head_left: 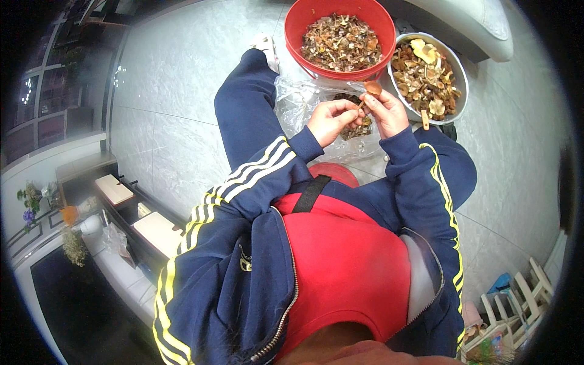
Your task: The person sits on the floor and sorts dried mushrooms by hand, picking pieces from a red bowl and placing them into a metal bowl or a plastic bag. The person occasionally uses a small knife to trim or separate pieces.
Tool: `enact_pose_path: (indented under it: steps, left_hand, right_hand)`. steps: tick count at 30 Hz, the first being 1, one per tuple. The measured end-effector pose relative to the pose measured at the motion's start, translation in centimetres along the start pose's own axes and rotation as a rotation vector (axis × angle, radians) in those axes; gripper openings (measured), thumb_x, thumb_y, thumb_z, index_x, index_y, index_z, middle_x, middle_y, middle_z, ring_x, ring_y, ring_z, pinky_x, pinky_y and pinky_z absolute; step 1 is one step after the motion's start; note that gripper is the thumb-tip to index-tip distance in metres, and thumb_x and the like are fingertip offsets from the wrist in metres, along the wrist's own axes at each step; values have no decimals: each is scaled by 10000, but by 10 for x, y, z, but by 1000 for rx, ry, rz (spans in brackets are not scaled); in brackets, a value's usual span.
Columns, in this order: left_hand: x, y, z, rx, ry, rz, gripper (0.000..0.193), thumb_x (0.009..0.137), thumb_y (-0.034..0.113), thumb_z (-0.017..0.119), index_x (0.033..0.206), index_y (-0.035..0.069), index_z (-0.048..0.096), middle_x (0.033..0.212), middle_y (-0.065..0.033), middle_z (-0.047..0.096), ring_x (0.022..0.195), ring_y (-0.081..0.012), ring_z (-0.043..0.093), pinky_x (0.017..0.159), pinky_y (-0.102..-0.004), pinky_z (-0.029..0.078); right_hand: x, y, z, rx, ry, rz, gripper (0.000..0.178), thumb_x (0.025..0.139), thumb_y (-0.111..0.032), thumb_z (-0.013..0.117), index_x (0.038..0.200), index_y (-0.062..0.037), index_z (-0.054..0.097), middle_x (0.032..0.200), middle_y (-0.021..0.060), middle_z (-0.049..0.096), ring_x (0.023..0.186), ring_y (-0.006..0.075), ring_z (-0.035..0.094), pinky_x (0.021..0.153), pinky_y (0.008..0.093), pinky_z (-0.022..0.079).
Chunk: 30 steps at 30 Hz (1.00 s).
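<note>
The right hand (392,117)'s fingers pinch a brown mushroom (373,88), cap up, while the left hand (328,123)'s fingers grip its stem, seemingly to steady it from both sides. Just below the fingers lies a clear plastic bag (294,103) with mushroom pieces (363,131). Beyond them stands a red bucket (338,74); to their right, a pale pot (464,82), presumably placed for easy reach.
</note>
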<state>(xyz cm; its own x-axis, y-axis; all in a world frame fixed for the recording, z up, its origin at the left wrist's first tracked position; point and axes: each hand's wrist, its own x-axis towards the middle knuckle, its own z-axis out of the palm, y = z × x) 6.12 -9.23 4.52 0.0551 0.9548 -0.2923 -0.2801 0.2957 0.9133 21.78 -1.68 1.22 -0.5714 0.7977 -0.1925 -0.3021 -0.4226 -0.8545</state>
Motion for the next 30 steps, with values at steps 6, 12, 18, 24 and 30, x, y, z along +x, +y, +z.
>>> enact_pose_path:
  steps: [6,12,18,24,30]
  left_hand:
    - [0,-1,-3,-20,17,13,145,888,84,551,938,-27,628,819,-60,653,727,-97,592,685,-229,483]
    - [2,-3,-3,44,57,-24,138,883,86,556,922,-24,629,790,-56,651,697,-97,592,659,-223,481]
    - [9,-12,-8,-43,36,-108,149,881,107,531,876,-3,631,749,-52,644,652,-101,585,627,-224,476]
    - [19,-34,-19,-94,43,-187,181,885,147,533,868,6,644,758,-49,647,669,-103,597,637,-229,478]
    - [33,-75,-43,382,147,-352,215,849,189,600,805,1,694,767,-87,676,712,-137,632,675,-256,500]
  right_hand:
    - [0,-1,0,-61,-77,31,179,897,-98,572,1033,14,603,924,36,623,763,91,563,715,232,454]
    - [-8,1,13,-323,71,-93,105,856,-47,600,932,25,612,857,31,616,777,111,581,716,251,469]
    - [-14,-10,22,-859,57,-467,158,786,-45,603,936,6,601,903,141,598,814,289,599,722,327,468]
    - [-12,-9,25,-901,153,-525,87,807,-33,602,881,12,599,828,113,594,746,230,593,673,308,460]
    - [5,-5,0,-320,220,-79,79,903,-92,558,920,-15,569,834,-2,573,687,55,526,645,200,432]
